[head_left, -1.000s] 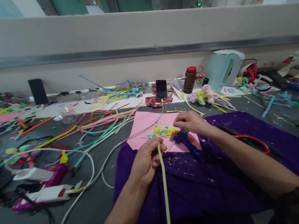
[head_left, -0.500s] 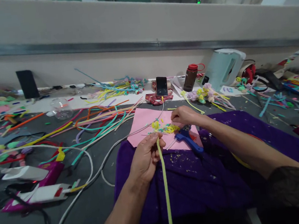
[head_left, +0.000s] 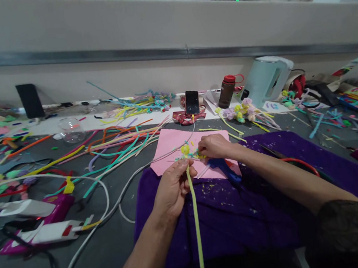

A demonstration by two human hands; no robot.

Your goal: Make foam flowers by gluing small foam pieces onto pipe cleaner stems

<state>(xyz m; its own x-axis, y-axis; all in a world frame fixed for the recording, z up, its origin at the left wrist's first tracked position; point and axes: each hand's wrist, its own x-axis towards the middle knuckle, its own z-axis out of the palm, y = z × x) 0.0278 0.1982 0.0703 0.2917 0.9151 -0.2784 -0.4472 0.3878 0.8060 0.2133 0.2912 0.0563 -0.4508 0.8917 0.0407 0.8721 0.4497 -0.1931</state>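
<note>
My left hand [head_left: 171, 186] is closed around a yellow pipe-cleaner flower, pinching it just below its small fuzzy head [head_left: 185, 151]. Its long pale-yellow stem [head_left: 196, 221] hangs down toward me. Over the pink sheet [head_left: 164, 146], my right hand [head_left: 215, 146] has its fingertips drawn together at a heap of yellow and teal snippets [head_left: 195, 154]. Whatever lies between those fingertips is hidden. Just below that hand lies a blue-handled tool [head_left: 232, 174], partly covered. The sheet rests on a purple cloth [head_left: 220, 219] sprinkled with bits of fluff.
Red-handled scissors [head_left: 305, 163] lie under my right forearm. Loose pipe cleaners [head_left: 124, 157] and a white cable [head_left: 129, 179] spread to the left, near magenta hot-glue guns [head_left: 58, 206]. Behind stand a phone [head_left: 192, 102], a bottle [head_left: 226, 92] and a kettle [head_left: 267, 80].
My right hand has moved left and a little down, onto the yellow snippets, and uncovered the scissors on the cloth. My left hand keeps its hold on the flower, nearly still.
</note>
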